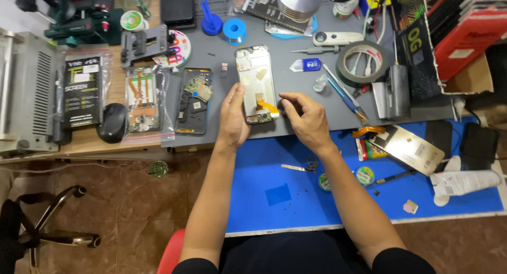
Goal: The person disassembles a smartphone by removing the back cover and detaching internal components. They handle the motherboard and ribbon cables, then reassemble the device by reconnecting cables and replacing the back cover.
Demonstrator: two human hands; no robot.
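Left hand (234, 117) braces the opened phone (256, 85); right hand (306, 118) pinches at its lower end.

Left hand lies flat along the phone's left edge, fingers straight, thumb on the frame, pressing rather than gripping, likely to stop it sliding on the grey mat (296, 89). Right hand sits just right of the phone's bottom corner, fingertips drawn together by the orange ribbon cable (268, 106); whether it holds a small part, cannot tell. Second stripped phone (193, 101) lies left of the left hand. Tweezers (346, 97) and tape roll (363, 63) wait beyond the right hand, within reach. Blue mat (274, 168) lies under the forearms.
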